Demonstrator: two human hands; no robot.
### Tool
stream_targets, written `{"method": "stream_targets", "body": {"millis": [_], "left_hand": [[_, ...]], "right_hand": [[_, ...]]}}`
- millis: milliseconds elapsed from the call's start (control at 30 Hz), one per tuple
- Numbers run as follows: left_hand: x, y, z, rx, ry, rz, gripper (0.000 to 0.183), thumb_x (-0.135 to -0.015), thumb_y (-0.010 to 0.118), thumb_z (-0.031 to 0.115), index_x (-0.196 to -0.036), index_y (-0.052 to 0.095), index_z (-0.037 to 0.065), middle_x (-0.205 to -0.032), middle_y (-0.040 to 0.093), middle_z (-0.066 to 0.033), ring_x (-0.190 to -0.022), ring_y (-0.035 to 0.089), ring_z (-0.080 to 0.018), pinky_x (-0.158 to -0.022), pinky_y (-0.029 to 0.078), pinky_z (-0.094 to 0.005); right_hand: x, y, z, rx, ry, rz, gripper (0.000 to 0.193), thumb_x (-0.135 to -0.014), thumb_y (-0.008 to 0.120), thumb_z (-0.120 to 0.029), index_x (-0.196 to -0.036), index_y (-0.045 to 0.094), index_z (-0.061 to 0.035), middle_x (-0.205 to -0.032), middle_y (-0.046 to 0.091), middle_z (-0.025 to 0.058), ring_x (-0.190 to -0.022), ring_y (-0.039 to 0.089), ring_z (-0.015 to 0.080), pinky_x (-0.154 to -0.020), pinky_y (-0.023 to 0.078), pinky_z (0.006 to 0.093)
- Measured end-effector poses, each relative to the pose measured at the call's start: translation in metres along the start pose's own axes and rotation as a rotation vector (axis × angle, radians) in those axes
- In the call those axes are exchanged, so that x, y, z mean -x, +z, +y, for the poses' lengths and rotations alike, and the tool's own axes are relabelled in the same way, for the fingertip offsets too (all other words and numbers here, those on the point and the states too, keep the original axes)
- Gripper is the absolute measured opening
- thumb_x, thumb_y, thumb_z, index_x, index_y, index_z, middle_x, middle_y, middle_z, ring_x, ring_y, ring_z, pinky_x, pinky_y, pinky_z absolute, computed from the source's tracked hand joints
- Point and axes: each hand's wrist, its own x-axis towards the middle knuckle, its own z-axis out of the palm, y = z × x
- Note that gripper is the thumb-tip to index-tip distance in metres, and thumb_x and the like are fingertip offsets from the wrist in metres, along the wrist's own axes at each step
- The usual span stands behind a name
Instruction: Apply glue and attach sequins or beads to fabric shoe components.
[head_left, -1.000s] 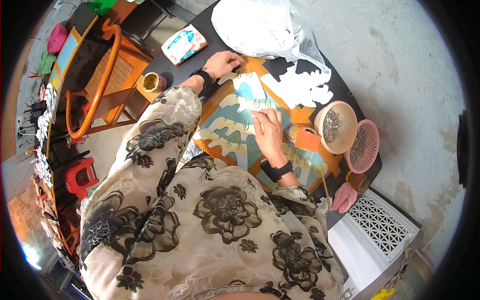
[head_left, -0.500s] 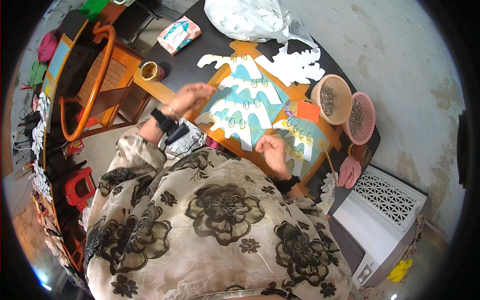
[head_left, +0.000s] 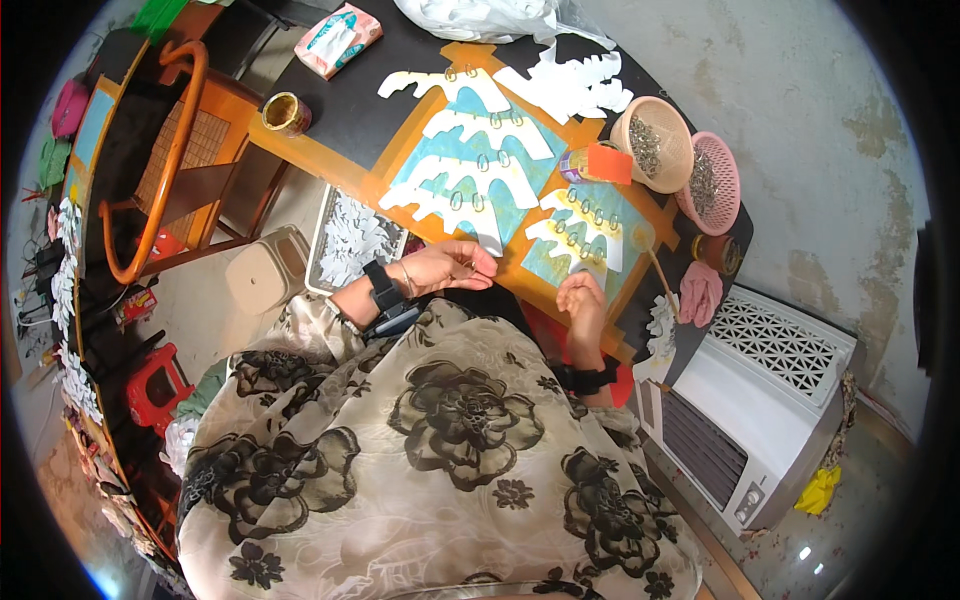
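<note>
My left hand [head_left: 452,268] is by the table's near edge, just below a row of white cutouts [head_left: 462,207] with yellowish smears and thin oval metal rings on them. Its thumb and fingers come close together; anything between them is too small to make out. My right hand [head_left: 582,302] is to its right, fingers curled together at the lower edge of a smaller group of white cutouts [head_left: 602,233]. Whether it touches them or holds something cannot be seen. Both groups lie on blue-green sheets [head_left: 520,225] edged by brown tape.
Right of the sheets stand a peach basket [head_left: 676,170] and a pink basket [head_left: 733,190], both with small metal pieces. Nearby are an orange card [head_left: 608,163], a thin stick [head_left: 660,275] and a pink cloth [head_left: 701,292]. A jar [head_left: 286,114] and tissue pack [head_left: 338,40] sit back left.
My left hand has come down and right, from beside the upper cutouts to the table's near edge. My right hand has moved slightly right. The whole view has shifted, showing more floor.
</note>
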Motion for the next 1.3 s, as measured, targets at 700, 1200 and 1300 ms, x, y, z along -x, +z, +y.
{"method": "stream_targets", "body": {"millis": [700, 1200, 1300], "left_hand": [[-0.162, 0.208, -0.021, 0.008, 0.111, 0.073, 0.041, -0.094, 0.051, 0.001, -0.134, 0.042, 0.004, -0.093, 0.061, -0.0052, -0.077, 0.061, -0.0098, -0.067, 0.051, -0.02], [-0.319, 0.407, -0.058, -0.982, 0.781, -0.053, 0.066, -0.097, 0.058, 0.037, -0.147, 0.035, 0.0, -0.154, 0.032, -0.0215, -0.147, 0.022, -0.0336, -0.118, 0.019, -0.0399], [-0.324, 0.409, -0.06, -0.864, 0.575, -0.105, 0.039, -0.098, 0.058, 0.018, -0.134, 0.053, 0.004, -0.136, 0.054, -0.0089, -0.123, 0.051, -0.0198, -0.103, 0.04, -0.0325]], "right_hand": [[-0.011, -0.127, -0.066, 0.147, -0.2, -0.273, 0.041, -0.105, 0.047, -0.026, -0.138, 0.046, -0.0012, -0.115, 0.059, 0.0067, -0.096, 0.058, 0.0115, -0.085, 0.049, 0.0265], [-0.11, -0.342, -0.097, -0.993, 0.022, -0.013, 0.03, -0.103, 0.048, -0.037, -0.107, 0.058, -0.0091, -0.092, 0.057, 0.0028, -0.084, 0.055, 0.0146, -0.077, 0.048, 0.0272], [-0.16, -0.429, -0.102, -1.003, -0.119, -0.363, 0.033, -0.102, 0.048, -0.042, -0.104, 0.057, -0.0103, -0.083, 0.052, 0.0001, -0.065, 0.047, 0.0075, -0.053, 0.039, 0.0181]]}}
